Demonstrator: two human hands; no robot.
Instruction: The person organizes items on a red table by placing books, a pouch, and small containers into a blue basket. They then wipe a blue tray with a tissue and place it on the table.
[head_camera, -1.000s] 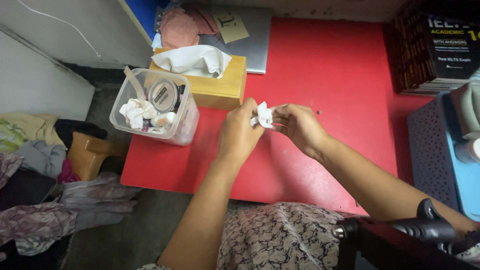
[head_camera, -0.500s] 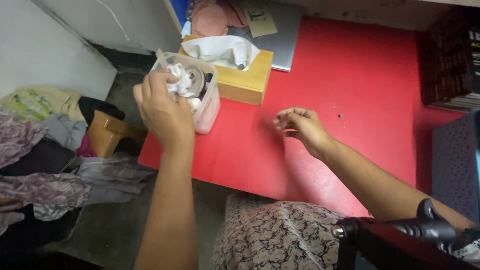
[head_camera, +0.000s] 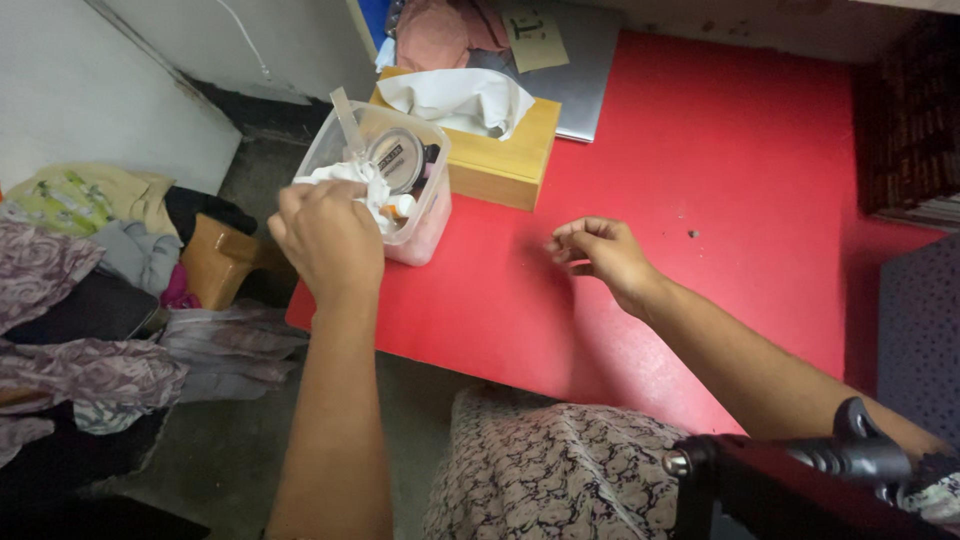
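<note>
My left hand (head_camera: 325, 235) is at the near edge of a clear plastic container (head_camera: 428, 215) on the left corner of the red table (head_camera: 720, 200). Its fingers are closed on a crumpled white tissue (head_camera: 345, 175), which lies down inside the container. Also in the container are a round compact (head_camera: 397, 160), small bottles and a flat stick. My right hand (head_camera: 600, 252) hovers just above the middle of the table, fingers loosely curled and apart, holding nothing.
Behind the container stands a wooden tissue box (head_camera: 500, 165), with a grey laptop (head_camera: 590, 70) beyond it. Books (head_camera: 910, 130) are stacked at the right, above a purple perforated bin (head_camera: 920, 330). Clothes (head_camera: 80, 300) are piled on the floor at the left. A black device (head_camera: 800, 470) sits at the bottom right.
My left hand carried the crumpled tissue from between both hands over to the container and lowered it inside. My right hand let go and stayed over the table.
</note>
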